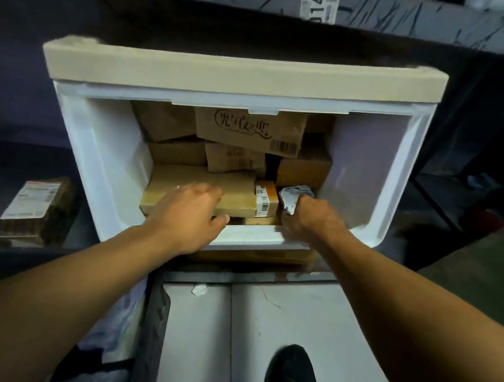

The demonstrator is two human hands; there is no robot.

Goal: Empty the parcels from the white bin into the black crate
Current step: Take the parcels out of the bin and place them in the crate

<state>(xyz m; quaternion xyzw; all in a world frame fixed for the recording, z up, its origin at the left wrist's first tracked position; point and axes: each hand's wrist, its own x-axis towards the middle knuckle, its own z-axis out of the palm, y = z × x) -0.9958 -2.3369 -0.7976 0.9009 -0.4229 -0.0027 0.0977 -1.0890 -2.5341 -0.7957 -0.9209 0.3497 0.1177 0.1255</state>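
- A black shoe [291, 378] stands on the pale floor [353, 341] at the bottom of the view.
- The left hand [189, 212] lies flat, fingers straight, on a long flat cardboard parcel [238, 189] at the front of the white bin [99, 156].
- The right hand [306, 220] is curled around a crumpled white packet [290, 196] at the bin's front right.
- Between the two hands stands a small orange box [266, 200] with a barcode label.
- Behind, stacked cardboard parcels fill the bin; the topmost is a printed carton [248, 129].
- A labelled wrapped parcel [36, 208] lies on the dark shelf [4, 165], left of the bin.
- The black crate cannot be identified.
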